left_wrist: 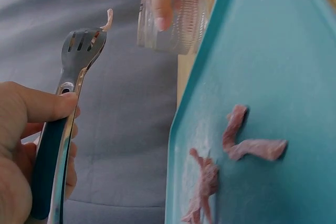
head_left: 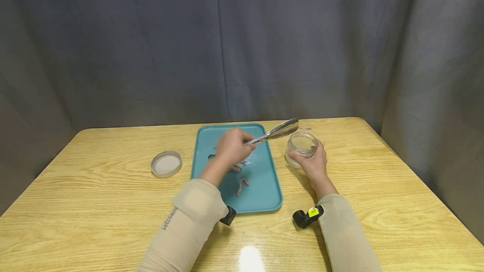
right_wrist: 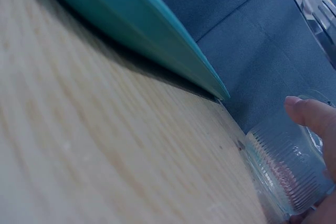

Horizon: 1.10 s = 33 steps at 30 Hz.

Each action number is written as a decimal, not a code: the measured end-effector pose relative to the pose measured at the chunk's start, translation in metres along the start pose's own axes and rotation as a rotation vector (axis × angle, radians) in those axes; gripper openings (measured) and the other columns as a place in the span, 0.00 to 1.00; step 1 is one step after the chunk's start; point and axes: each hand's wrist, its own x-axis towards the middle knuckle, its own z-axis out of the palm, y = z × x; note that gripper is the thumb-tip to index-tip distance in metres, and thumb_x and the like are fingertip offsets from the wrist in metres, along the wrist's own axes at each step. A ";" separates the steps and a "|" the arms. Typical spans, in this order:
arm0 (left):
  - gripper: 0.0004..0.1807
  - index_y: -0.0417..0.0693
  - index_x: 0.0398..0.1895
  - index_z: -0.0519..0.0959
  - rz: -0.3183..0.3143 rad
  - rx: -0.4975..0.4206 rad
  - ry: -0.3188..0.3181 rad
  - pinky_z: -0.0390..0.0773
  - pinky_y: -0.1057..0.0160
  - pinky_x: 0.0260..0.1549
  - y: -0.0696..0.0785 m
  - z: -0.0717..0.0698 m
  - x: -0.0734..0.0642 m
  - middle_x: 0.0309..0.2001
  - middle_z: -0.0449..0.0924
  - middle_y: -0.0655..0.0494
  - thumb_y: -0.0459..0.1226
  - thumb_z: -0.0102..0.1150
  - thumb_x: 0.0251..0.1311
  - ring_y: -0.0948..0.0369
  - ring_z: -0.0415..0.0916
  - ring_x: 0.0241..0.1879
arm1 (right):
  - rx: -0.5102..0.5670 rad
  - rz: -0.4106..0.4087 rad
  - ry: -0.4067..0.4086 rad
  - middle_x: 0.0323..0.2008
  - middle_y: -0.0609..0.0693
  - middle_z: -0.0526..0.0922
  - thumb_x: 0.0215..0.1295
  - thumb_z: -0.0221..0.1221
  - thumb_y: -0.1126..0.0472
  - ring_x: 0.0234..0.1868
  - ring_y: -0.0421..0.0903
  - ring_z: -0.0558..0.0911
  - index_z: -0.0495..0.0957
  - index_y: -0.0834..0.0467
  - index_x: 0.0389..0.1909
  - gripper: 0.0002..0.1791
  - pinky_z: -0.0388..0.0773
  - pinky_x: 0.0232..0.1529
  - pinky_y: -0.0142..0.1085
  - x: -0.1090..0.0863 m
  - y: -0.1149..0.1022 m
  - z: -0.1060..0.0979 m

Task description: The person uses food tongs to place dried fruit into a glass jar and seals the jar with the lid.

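My left hand (head_left: 231, 148) grips metal serving tongs (head_left: 282, 129) with slotted ends and dark teal handle insides. The tongs are nearly closed, and a thin pink meat-like strip (left_wrist: 107, 19) sticks out past their tips. They are above and left of the open glass jar (left_wrist: 185, 22). My right hand (head_left: 314, 163) holds this ribbed jar around its side on the table; a pinkish patch shows through its wall in the right wrist view. More pink strips (left_wrist: 254, 148) lie on the teal tray (head_left: 261, 194) below my left hand, which partly hides them in the head view.
A round lid (head_left: 166, 164) lies to the left of the tray on the wooden table (head_left: 113, 205). Behind the table's far edge hangs a grey curtain (head_left: 151, 53). Each wrist carries a small black camera.
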 end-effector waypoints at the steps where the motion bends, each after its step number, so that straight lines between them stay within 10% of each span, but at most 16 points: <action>1: 0.09 0.56 0.37 0.82 -0.007 0.000 -0.008 0.67 0.65 0.19 0.000 0.001 0.000 0.25 0.76 0.63 0.42 0.57 0.52 0.66 0.69 0.19 | 0.001 0.001 -0.001 0.58 0.62 0.50 0.44 0.65 0.57 0.59 0.57 0.50 0.43 0.59 0.64 0.51 0.48 0.56 0.48 0.000 0.000 0.000; 33: 0.09 0.58 0.35 0.82 -0.050 0.027 -0.021 0.65 0.66 0.15 0.015 0.030 0.003 0.32 0.79 0.62 0.43 0.57 0.51 0.65 0.69 0.23 | -0.013 -0.008 -0.020 0.59 0.62 0.49 0.46 0.64 0.57 0.59 0.57 0.50 0.40 0.59 0.64 0.51 0.49 0.56 0.48 0.002 0.002 -0.003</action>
